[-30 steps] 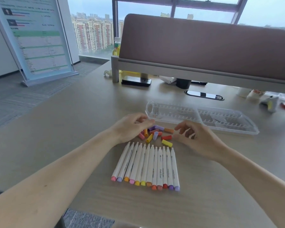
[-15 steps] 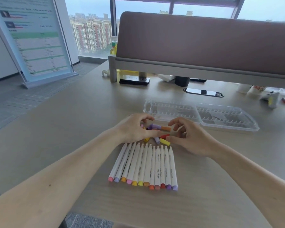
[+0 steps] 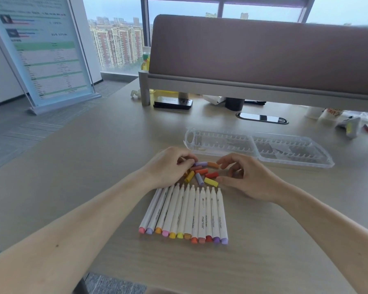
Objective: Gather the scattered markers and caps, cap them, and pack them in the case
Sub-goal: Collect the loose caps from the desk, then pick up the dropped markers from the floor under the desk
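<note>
Markers (image 3: 185, 213), white-barrelled, lie in a row just below both hands' fingers; loose coloured caps (image 3: 202, 174) cluster between left hand (image 3: 168, 166) and right hand (image 3: 244, 177), fingers curled, grip unclear. Clear ribbed plastic case (image 3: 257, 147) lies open beyond the fingertips.

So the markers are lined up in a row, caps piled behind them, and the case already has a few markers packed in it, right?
Not quite. The head view shows the clear case open and holding no markers. The markers do lie in a row, with the loose caps piled behind them.
</note>
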The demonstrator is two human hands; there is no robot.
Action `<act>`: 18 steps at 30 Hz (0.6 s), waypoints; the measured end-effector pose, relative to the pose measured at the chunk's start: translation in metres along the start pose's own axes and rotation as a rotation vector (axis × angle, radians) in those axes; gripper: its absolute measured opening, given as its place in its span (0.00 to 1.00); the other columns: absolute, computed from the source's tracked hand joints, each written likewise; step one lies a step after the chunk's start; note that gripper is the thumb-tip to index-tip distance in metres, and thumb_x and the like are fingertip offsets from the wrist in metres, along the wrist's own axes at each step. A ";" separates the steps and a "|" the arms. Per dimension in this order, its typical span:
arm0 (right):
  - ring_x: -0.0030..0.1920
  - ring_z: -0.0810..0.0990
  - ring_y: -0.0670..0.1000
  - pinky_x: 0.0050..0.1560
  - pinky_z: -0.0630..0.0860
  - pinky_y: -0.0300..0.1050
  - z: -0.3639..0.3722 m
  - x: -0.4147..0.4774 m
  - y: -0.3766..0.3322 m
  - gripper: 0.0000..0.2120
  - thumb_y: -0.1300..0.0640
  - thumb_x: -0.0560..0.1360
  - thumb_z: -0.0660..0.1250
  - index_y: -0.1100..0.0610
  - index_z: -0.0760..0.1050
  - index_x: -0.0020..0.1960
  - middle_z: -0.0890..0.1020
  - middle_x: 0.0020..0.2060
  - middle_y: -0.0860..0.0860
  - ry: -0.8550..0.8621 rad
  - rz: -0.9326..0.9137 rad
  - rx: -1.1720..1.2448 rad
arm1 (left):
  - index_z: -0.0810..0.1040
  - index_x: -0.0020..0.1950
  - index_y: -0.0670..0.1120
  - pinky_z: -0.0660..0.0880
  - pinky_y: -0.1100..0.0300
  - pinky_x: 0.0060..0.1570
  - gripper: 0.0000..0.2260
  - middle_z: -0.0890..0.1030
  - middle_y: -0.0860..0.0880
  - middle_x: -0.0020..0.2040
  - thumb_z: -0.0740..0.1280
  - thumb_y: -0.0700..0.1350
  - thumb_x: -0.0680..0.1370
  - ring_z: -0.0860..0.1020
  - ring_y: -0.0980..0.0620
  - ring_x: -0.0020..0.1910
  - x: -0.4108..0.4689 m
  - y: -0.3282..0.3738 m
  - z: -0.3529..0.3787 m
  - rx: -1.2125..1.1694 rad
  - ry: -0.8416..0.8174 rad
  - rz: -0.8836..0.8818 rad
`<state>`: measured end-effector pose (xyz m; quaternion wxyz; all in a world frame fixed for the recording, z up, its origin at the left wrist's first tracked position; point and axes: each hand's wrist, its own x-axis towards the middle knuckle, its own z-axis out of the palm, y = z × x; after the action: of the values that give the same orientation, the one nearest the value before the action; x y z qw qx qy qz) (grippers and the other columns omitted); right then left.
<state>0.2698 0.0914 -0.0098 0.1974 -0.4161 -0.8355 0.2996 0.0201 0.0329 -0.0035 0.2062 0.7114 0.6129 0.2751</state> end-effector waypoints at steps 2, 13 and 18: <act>0.47 0.80 0.44 0.50 0.79 0.42 0.003 0.001 -0.002 0.18 0.44 0.72 0.76 0.43 0.77 0.60 0.81 0.52 0.41 -0.003 -0.004 -0.003 | 0.83 0.61 0.51 0.77 0.55 0.60 0.12 0.83 0.56 0.55 0.61 0.49 0.85 0.79 0.61 0.54 0.000 -0.001 0.000 0.011 -0.001 -0.005; 0.53 0.79 0.43 0.53 0.77 0.42 0.007 0.000 -0.010 0.18 0.43 0.79 0.69 0.46 0.74 0.66 0.78 0.58 0.42 0.061 0.080 -0.099 | 0.75 0.71 0.51 0.67 0.67 0.56 0.14 0.78 0.54 0.66 0.57 0.48 0.87 0.73 0.57 0.63 -0.031 -0.022 -0.018 -0.067 0.084 -0.154; 0.53 0.77 0.41 0.51 0.72 0.39 0.005 -0.002 -0.021 0.19 0.46 0.81 0.68 0.48 0.71 0.69 0.76 0.62 0.41 0.041 0.063 -0.132 | 0.74 0.72 0.49 0.65 0.62 0.65 0.15 0.77 0.50 0.69 0.55 0.47 0.88 0.72 0.53 0.69 -0.054 -0.020 -0.024 -0.079 0.095 -0.199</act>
<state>0.2559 0.0781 0.0002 0.1769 -0.4605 -0.8357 0.2412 -0.0160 -0.0177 -0.0055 0.2309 0.6245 0.6783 0.3108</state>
